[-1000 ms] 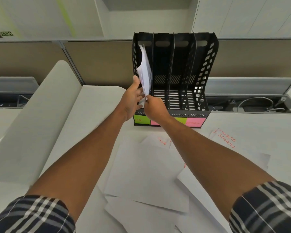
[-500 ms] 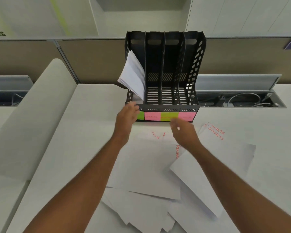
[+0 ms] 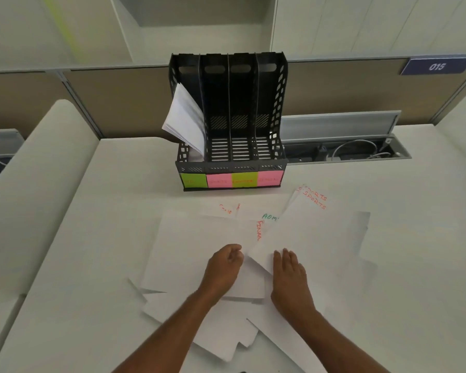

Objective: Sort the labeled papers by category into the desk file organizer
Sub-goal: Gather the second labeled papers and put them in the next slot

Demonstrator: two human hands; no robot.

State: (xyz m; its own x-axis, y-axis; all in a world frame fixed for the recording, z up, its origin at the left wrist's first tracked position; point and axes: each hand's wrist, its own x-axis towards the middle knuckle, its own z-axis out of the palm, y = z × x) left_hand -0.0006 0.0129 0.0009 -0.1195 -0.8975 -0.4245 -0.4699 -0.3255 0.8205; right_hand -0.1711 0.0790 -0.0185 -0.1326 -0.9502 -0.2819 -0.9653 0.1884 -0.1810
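From the head view, the black organizer (image 3: 230, 119) stood at the far edge of the desk (image 3: 92, 238), four slots wide, each fronted by a sticky label. A sheaf of papers (image 3: 184, 119) sat in the leftmost slot, bowing out over its left wall; the other three slots looked bare. The unsorted papers (image 3: 199, 238) lay fanned across the middle and near edge of the desk, words such as SPORTS and ADM showing in their far corners.

The left hand (image 3: 223, 267) rested on the pile with fingers curled at the near corner of the SPORTS sheet (image 3: 307, 232); whether it pinched that corner I could not tell. The right hand (image 3: 289, 273) lay flat on the same sheet, fingers straight and close together.

To my eye the step was picking the next sheet. It would go best by peeling one corner free, checking that only a single sheet came up, reading its word, then matching it to a slot label.
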